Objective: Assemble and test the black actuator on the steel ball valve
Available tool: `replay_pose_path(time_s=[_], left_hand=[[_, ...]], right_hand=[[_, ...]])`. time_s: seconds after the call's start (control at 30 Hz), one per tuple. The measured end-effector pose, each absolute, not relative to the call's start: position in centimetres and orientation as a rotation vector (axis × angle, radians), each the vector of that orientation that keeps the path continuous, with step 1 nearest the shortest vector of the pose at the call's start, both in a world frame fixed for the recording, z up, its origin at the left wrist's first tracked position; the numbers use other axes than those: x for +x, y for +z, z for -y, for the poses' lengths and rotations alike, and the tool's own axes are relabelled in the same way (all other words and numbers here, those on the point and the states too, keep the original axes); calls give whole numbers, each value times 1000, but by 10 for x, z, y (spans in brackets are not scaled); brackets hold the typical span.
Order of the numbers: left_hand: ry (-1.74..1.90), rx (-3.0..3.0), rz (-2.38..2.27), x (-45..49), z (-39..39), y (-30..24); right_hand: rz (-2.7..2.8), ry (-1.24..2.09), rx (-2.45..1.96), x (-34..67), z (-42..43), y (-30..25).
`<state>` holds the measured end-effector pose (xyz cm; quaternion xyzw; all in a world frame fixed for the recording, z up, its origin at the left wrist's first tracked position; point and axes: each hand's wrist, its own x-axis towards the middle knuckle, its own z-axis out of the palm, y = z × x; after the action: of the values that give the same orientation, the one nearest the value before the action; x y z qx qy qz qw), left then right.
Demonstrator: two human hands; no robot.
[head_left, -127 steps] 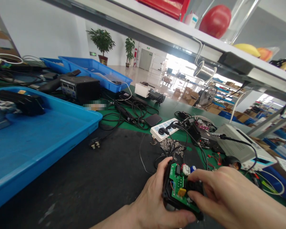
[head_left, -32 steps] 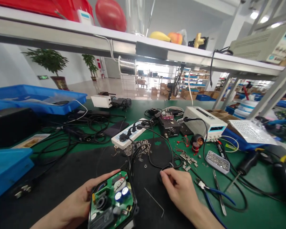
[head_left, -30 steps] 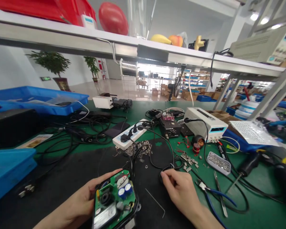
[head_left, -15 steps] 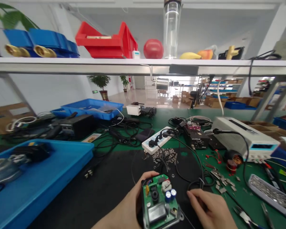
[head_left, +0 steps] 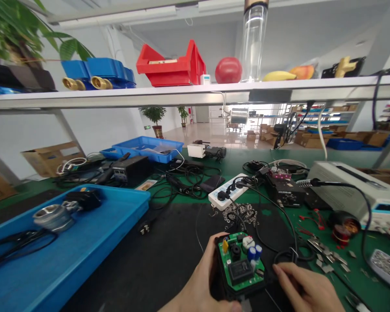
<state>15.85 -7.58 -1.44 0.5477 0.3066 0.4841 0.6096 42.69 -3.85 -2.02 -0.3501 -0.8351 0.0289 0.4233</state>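
My left hand [head_left: 203,277] grips a green circuit board in a black housing [head_left: 242,264], fingers around its left side and thumb at the near edge. The board faces up and carries blue-topped capacitors, a black block and a yellow part. Just right of it, my right hand [head_left: 307,286] is closed in a pinch, thumb and index tips beside a coiled black cable [head_left: 297,255] bound with a tie. Whether anything is between those fingertips is hidden. Beyond the board, small metal rings [head_left: 238,213] lie in a pile under black wires.
A blue tray [head_left: 110,242] with metal fittings fills the left side. A white power strip [head_left: 227,190] lies ahead, and a bench power supply [head_left: 354,190] stands at right. Metal clips [head_left: 328,251] and pliers [head_left: 357,303] lie right. A shelf [head_left: 169,96] crosses overhead.
The view has swung left, so everything appears farther right. The board has tilted slightly, and glare has left its black block. Both hands keep about the same places relative to it.
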Motion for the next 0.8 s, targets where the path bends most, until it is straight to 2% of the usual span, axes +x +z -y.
replay_pose_path(time_s=[0.1,0.3,0.5,0.67,0.8], left_hand=[[1139,1212,-758,163,79,-15],[1098,1162,-1075,182,77,-5],[914,1623,-1524,219,46,8],[896,1754,-1511,242,36,10],[894,1835,-1481,216,23,32]], right_hand=[[2007,179,-992,427,40,-23],[1642,172,-1341,446,35,-20],[1534,206,-1413,457,29,-18],[1547,183,-1414,459,28,-21],[1534,124,-1405,461,29,-20]])
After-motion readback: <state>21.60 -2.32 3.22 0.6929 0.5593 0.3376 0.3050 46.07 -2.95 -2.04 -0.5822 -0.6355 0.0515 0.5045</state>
